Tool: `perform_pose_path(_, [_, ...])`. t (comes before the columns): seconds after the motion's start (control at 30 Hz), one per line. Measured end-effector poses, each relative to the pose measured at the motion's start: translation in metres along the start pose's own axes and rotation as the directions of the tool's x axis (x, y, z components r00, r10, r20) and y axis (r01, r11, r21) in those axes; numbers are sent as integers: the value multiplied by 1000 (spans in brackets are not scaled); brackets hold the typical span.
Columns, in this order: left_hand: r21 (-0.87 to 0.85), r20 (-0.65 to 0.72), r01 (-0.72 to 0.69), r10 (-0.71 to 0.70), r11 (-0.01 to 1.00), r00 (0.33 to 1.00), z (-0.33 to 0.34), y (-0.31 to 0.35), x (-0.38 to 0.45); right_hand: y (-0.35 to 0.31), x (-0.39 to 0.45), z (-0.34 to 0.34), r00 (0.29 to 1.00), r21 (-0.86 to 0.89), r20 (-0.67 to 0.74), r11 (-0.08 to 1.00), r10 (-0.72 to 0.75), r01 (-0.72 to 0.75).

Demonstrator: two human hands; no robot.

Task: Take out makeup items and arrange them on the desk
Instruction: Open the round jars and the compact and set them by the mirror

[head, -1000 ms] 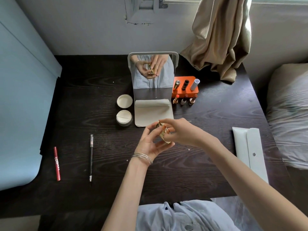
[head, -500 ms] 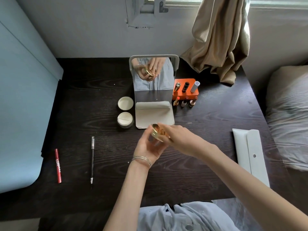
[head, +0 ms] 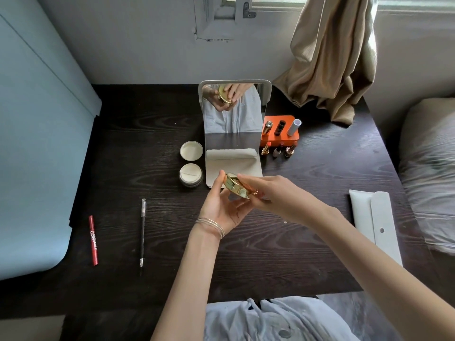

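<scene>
A round gold compact (head: 235,186) is held above the middle of the dark desk (head: 295,242), just in front of the mirror's base. My left hand (head: 222,207) cups it from below and the left, thumb up along its edge. My right hand (head: 273,193) pinches its right side from above. A white pouch (head: 374,225) lies flat at the desk's right edge. A red pencil (head: 93,239) and a black pencil (head: 142,232) lie on the left part of the desk.
A standing mirror (head: 234,124) faces me at the desk's back. Left of it sit a white lid (head: 191,150) and a powder jar (head: 190,174). An orange lipstick holder (head: 280,130) with three lipsticks (head: 278,150) in front stands to the right. A beige curtain (head: 332,57) hangs behind.
Both hands have turned the gold compact from edge-on to tilted, its flat face now showing. The hands stay above the same spot in front of the mirror.
</scene>
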State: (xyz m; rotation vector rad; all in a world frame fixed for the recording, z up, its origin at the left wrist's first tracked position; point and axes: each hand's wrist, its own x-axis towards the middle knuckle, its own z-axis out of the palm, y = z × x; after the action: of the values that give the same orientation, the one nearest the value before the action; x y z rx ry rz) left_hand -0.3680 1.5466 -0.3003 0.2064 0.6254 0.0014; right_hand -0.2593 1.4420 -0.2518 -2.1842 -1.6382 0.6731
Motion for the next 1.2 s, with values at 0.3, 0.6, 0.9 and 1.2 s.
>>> perform_pose_path(0.3, [89,-52,-82,86,993,995,-11,-12,4,-19,7,14,997,-384,37,922,70,-50])
perform_pose_path(0.6, [36,160,-20,14,999,987,-27,-11,3,-31,7,-2,993,-541,115,839,-3,65])
perform_pose_path(0.9, [89,320,156,-177,984,931,-29,-8,4,-25,4,-33,993,-501,53,863,104,-63])
perform_pose_path(1.2, [216,33,-57,51,975,998,-22,-26,13,1,3,-36,925,-376,-75,848,373,-373])
